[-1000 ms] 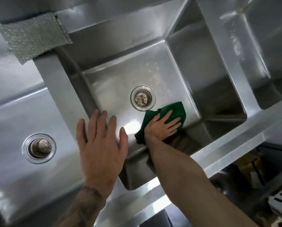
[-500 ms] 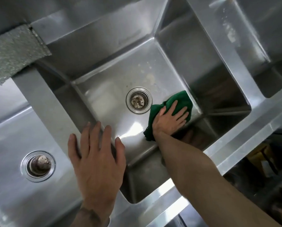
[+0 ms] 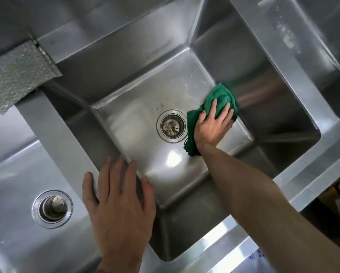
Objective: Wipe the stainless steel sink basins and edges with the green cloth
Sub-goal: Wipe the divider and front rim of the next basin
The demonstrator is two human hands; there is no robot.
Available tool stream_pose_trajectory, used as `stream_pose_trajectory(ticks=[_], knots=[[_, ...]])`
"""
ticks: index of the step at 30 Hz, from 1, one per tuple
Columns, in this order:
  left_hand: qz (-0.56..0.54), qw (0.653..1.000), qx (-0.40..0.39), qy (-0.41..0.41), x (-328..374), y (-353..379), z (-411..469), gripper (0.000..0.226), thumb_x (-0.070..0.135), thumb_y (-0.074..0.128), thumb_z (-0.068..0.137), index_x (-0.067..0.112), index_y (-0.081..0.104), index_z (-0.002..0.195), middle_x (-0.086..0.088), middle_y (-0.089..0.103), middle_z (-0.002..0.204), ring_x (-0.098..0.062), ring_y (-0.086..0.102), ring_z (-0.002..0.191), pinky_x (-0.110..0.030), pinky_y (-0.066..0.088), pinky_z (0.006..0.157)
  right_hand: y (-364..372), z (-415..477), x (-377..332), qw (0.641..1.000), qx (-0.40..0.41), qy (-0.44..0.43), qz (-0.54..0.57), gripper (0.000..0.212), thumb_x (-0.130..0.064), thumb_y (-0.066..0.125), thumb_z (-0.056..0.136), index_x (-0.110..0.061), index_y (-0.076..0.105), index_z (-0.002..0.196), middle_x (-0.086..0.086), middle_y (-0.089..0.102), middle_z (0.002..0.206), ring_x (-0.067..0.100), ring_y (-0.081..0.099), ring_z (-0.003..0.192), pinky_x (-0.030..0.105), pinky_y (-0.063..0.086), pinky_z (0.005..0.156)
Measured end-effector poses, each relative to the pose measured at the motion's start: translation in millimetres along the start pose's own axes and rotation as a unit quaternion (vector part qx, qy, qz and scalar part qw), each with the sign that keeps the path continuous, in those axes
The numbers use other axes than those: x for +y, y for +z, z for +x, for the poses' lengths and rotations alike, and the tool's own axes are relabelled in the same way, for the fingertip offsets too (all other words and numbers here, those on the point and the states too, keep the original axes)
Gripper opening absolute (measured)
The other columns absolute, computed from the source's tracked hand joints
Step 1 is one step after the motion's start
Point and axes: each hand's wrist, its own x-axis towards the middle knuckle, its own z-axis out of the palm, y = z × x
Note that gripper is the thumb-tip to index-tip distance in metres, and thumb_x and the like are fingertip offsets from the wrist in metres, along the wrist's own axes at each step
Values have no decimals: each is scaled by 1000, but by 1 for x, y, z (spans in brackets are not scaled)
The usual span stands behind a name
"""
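Observation:
The middle stainless steel basin (image 3: 137, 123) lies below me, with a stained round drain (image 3: 172, 126) in its floor. The crumpled green cloth (image 3: 222, 96) lies on the basin floor just right of the drain, near the right wall. My right hand (image 3: 212, 127) presses flat on the cloth with fingers spread. My left hand (image 3: 120, 203) rests with straight fingers on the steel divider (image 3: 53, 123) between the middle and left basins, holding nothing.
The left basin (image 3: 11, 184) has its own drain (image 3: 52, 208). A third basin (image 3: 327, 36) lies at the right. A grey textured pad (image 3: 17, 75) sits on the back ledge at the left. The front rim (image 3: 220, 233) runs along the near side.
My right hand has slid the cloth away from me along the basin floor, from the near right of the drain to its far right. My left hand stays on the divider.

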Motion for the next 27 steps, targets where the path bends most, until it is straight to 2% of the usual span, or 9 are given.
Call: stream_pose_trajectory(ticks=[3,6,9,13,16,18,22,24,27], knots=[[1,1000,0,0,0,1,0,40,34,51,103,12,69,131,-10,64,144,-33,53,142,-57,25,125,-9,6,-33,998,-60,-10,-5,58,-45,35,106,-26,39,160,19,25,169,40,24,156,58,18,126],[-4,1000,13,3,0,3,0,38,32,53,102,12,70,130,-9,65,144,-33,55,142,-57,26,125,-11,18,-63,977,-133,-165,-35,60,-47,30,109,-29,22,165,15,11,174,35,10,160,52,6,130],[-3,1000,16,5,-1,4,-2,39,32,53,102,13,71,131,-9,66,144,-33,55,142,-57,25,125,-16,40,-61,952,-147,-266,-29,60,-46,31,109,-28,23,165,16,13,173,35,10,160,49,6,131],[-7,999,29,13,-3,8,-3,41,34,50,103,12,72,130,-9,66,144,-33,57,141,-58,28,124,-19,54,-33,963,-121,-240,-27,57,-42,33,109,-26,28,164,17,18,172,35,16,159,50,12,130],[-13,999,38,12,-3,8,-2,41,34,50,103,13,73,129,-9,67,143,-33,59,139,-58,30,123,-18,46,-62,976,-117,-179,-36,59,-44,30,110,-26,23,165,16,14,173,35,13,160,52,9,130],[-13,999,37,14,-3,8,-3,41,35,49,103,13,74,128,-8,67,143,-33,59,139,-58,30,123,-20,37,-88,967,-137,-214,-31,60,-47,26,110,-27,20,166,15,11,174,34,10,161,52,6,131],[-14,999,31,17,-3,8,-3,43,36,48,103,13,74,129,-9,67,144,-32,58,140,-59,30,123,-25,52,-87,905,-181,-384,-32,59,-46,29,111,-27,21,166,14,13,173,34,10,161,50,8,131],[-13,999,33,16,-3,9,-3,43,36,50,102,14,74,130,-8,66,145,-31,58,140,-59,30,123,-25,77,-70,902,-176,-393,-15,56,-41,34,111,-26,26,165,15,15,173,36,13,160,50,11,131],[-11,999,34,18,-3,11,-2,42,34,52,100,15,74,130,-7,66,145,-30,57,141,-60,31,122,-23,96,-57,932,-132,-336,28,50,-32,41,111,-20,41,159,19,26,169,40,25,156,51,20,129]])
